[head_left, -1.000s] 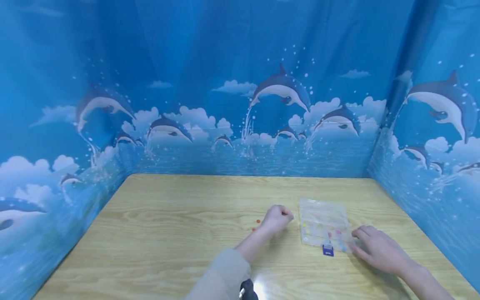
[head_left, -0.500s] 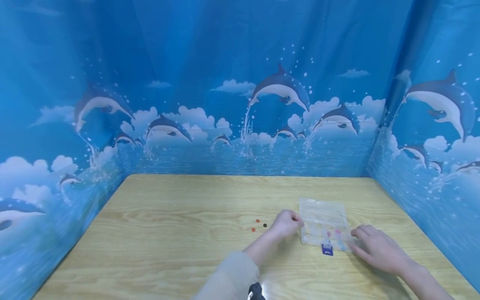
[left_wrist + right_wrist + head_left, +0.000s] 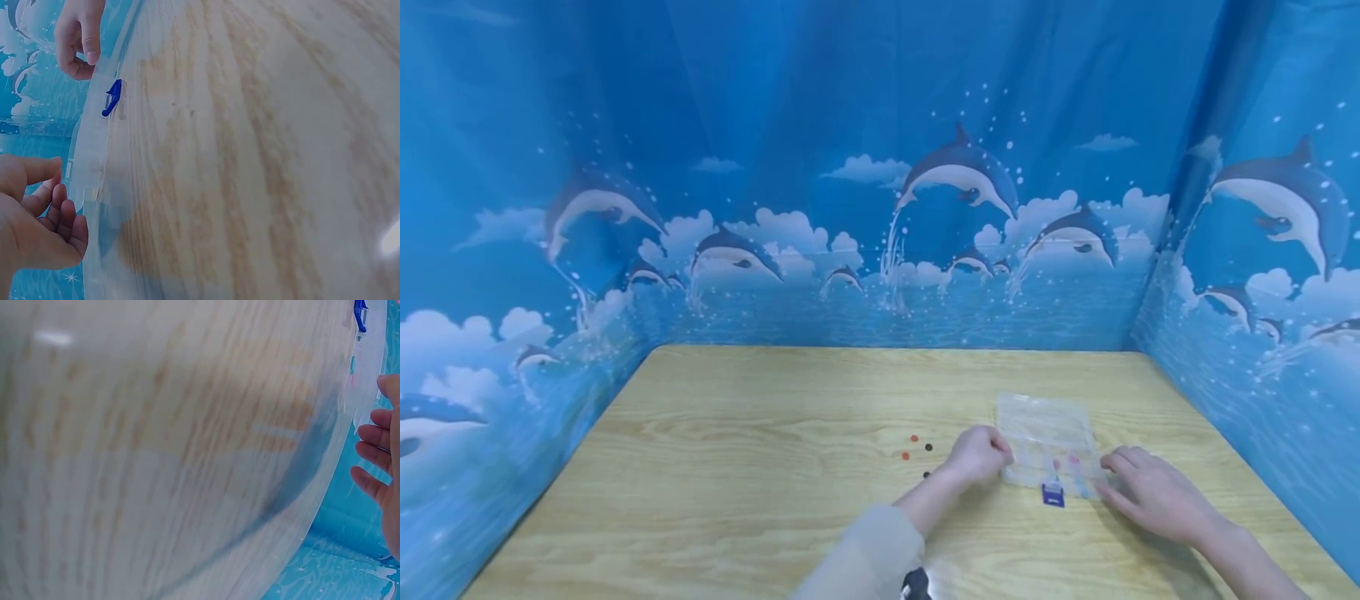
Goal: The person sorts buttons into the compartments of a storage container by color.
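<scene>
A clear plastic compartment box (image 3: 1045, 423) lies open on the table, its lid folded back. A blue tag or clip (image 3: 1053, 495) sits at its front edge, and small pink and light-blue items show in the front compartments. At the box's left side is my left hand (image 3: 981, 454), thumb and index tips together over the edge. In the left wrist view the same fingertips (image 3: 57, 175) meet beside the box; I cannot tell whether something small is between them. My right hand (image 3: 1157, 496) rests at the box's right edge, its fingers (image 3: 374, 456) loosely bent.
Small red discs (image 3: 914, 438) and black discs (image 3: 928, 447) lie left of the left hand, one black disc partly behind the wrist. The wood-grain table (image 3: 737, 467) meets a blue dolphin-print curtain (image 3: 820, 167) at the back and sides.
My left hand has moved right and slightly toward me, from beside the box to over its left edge, uncovering the black discs. The right hand has stayed in place.
</scene>
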### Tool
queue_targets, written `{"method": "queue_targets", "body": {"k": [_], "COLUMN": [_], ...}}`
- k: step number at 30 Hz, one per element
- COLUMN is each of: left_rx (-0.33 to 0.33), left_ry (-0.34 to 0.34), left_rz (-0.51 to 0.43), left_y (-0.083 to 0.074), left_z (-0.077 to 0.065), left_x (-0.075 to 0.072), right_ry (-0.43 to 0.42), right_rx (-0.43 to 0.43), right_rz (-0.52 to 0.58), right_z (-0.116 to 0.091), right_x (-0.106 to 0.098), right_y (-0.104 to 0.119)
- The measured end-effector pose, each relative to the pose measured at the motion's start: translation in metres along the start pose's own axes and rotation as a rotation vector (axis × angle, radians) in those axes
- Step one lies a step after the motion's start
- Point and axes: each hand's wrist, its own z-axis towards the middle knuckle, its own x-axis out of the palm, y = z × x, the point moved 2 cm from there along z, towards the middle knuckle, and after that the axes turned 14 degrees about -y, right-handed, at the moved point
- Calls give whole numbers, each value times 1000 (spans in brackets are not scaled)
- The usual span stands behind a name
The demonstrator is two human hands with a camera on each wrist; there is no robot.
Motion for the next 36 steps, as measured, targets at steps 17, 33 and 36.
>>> {"method": "queue_targets", "body": {"k": [17, 33, 36], "left_rx": [7, -48, -60], "left_ry": [-71, -96, -113], "left_rz": [-52, -24, -8], "left_y": [9, 26, 30], "left_z": [15, 22, 23], "left_x": [-39, -79, -84], "right_ry": [-3, 28, 17], "right_rx": [-18, 7, 5], "right_rz": [5, 8, 7], "right_z": [2, -2, -2], "right_x": [-3, 0, 0], "right_y": [1, -1, -1]}}
